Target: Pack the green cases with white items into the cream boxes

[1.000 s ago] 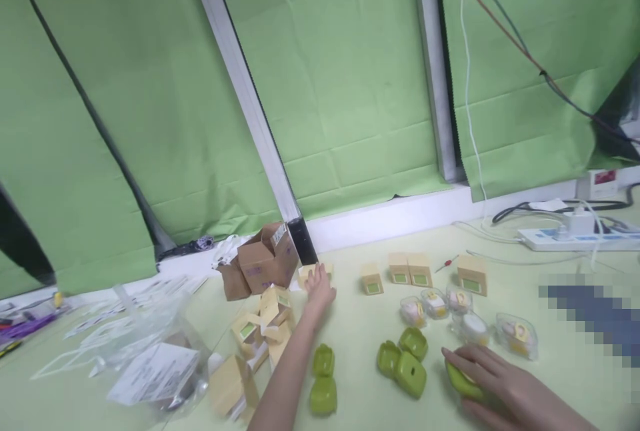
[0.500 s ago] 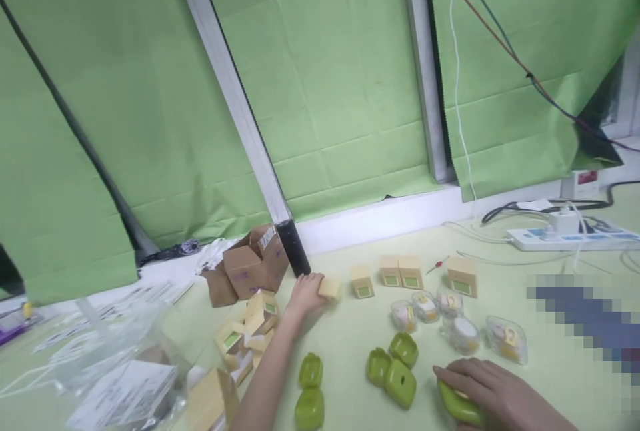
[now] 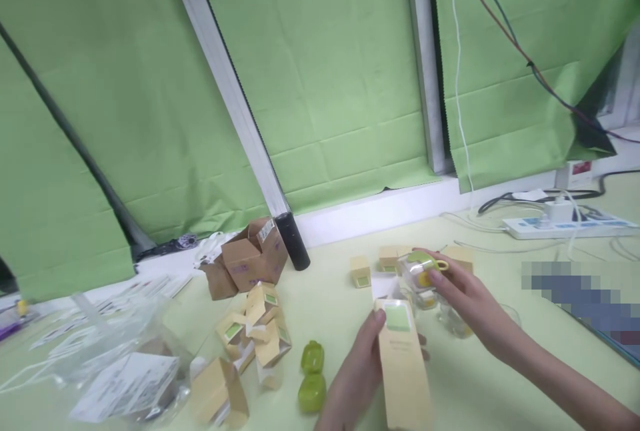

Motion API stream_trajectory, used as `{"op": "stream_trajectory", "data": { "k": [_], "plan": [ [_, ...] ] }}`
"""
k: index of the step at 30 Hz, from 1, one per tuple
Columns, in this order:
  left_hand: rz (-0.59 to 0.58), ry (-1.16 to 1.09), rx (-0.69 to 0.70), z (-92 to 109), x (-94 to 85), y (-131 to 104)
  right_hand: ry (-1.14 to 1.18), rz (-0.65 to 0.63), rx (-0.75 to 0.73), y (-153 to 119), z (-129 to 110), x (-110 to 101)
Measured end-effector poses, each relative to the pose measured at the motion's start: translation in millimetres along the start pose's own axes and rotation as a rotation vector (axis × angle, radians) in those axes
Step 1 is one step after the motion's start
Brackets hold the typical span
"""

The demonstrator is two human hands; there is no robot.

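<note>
My left hand (image 3: 354, 372) grips a tall beige carton (image 3: 405, 377) with a green window label; its white flap stands up at the top. Just beyond it, my right hand (image 3: 465, 294) pinches a small clear plastic case with a green lid (image 3: 417, 267) and a yellow loop. That case is above the carton's far end. An open green hinged case (image 3: 313, 387) lies to the left of my left hand. More clear cases (image 3: 456, 324) are partly hidden under my right hand and forearm.
Small beige boxes (image 3: 360, 272) stand in a row at the back. Several open beige cartons (image 3: 265, 331) are heaped left, near a brown cardboard box (image 3: 255, 257) and a black cylinder (image 3: 293, 241). Plastic bags (image 3: 115, 344) lie far left; a power strip (image 3: 570, 223) with cables lies back right.
My left hand has come back toward me and right, now with the tall carton. My right hand has risen and moved away from me, holding the green-lidded clear case.
</note>
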State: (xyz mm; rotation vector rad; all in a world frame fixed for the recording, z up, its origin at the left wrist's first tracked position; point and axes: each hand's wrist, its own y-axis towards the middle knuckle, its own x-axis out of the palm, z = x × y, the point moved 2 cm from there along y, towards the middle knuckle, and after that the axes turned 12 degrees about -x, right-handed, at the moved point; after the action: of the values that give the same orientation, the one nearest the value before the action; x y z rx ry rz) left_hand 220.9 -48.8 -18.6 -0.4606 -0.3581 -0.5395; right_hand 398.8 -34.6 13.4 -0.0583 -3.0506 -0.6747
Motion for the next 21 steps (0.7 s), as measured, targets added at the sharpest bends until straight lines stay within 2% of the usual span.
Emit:
{"op": "stream_trajectory", "data": {
  "k": [3,7,13,18,21],
  "plan": [
    [0.08,0.031,0.099,-8.9,6.1,0.3,0.061,-0.043,-0.037,-8.6,11.0,-0.2],
    [0.187,-0.002,0.156,-13.4,0.9,1.5,0.113,-0.074,-0.054,-18.6,22.5,-5.3],
    [0.215,0.091,0.179,-22.3,-9.0,6.3,-0.071,-0.02,-0.016,-23.3,17.6,0.5],
    [0.244,0.176,0.277,-22.2,-10.2,6.3,0.076,0.004,0.071,-18.4,36.8,0.6],
    [0.278,0.096,0.322,-19.1,-7.4,2.5,0.166,-0.099,0.073,-17.8,41.2,3.7]
  ]
}}
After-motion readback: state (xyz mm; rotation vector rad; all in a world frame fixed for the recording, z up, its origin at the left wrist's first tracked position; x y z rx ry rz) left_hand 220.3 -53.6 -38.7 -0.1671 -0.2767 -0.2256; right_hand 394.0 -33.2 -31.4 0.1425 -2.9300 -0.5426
